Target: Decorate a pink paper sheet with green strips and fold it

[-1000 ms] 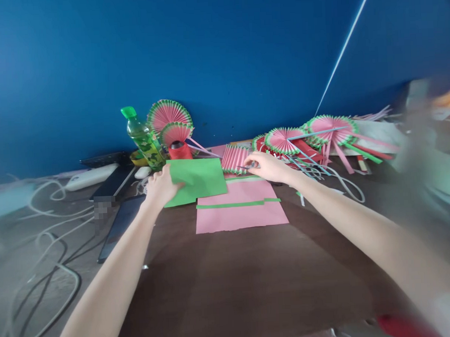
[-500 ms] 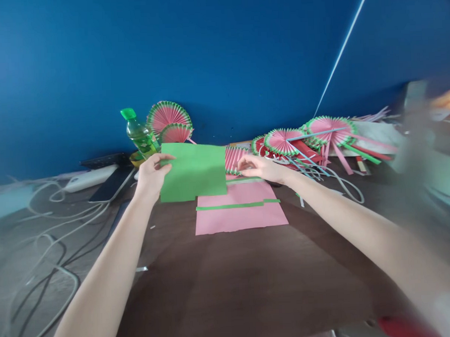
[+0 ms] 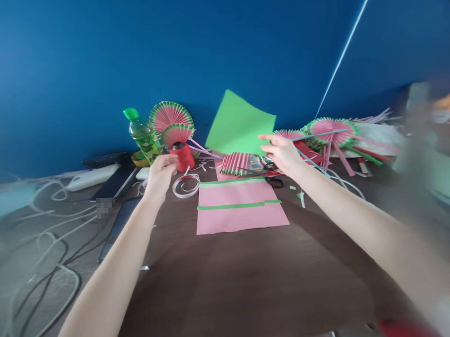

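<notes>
My right hand (image 3: pixel 282 153) pinches a sheet of green paper (image 3: pixel 240 125) by its lower right corner. The sheet is raised and tilted in front of the blue wall. My left hand (image 3: pixel 161 175) is beside a red spool of thread (image 3: pixel 182 157), its fingers loosely curled, slightly apart and seemingly holding nothing. On the table below lies a pink paper sheet (image 3: pixel 242 218) with a green strip (image 3: pixel 230 206) across its middle and another along its far edge. Behind it sits a pleated pink paper piece (image 3: pixel 234 164). Scissors (image 3: pixel 274 181) rest near my right wrist.
A green-capped bottle (image 3: pixel 141 135) and round pleated paper fans (image 3: pixel 170 118) stand at the back left. More fans (image 3: pixel 331 132) and paper strips lie at the back right. A roll of white tape (image 3: pixel 186 185), a phone (image 3: pixel 119 227) and white cables (image 3: pixel 71 274) lie on the left.
The green sheet has passed from my left hand to my right, moving up and rightward and turning. The red spool, white tape roll and scissors are now uncovered.
</notes>
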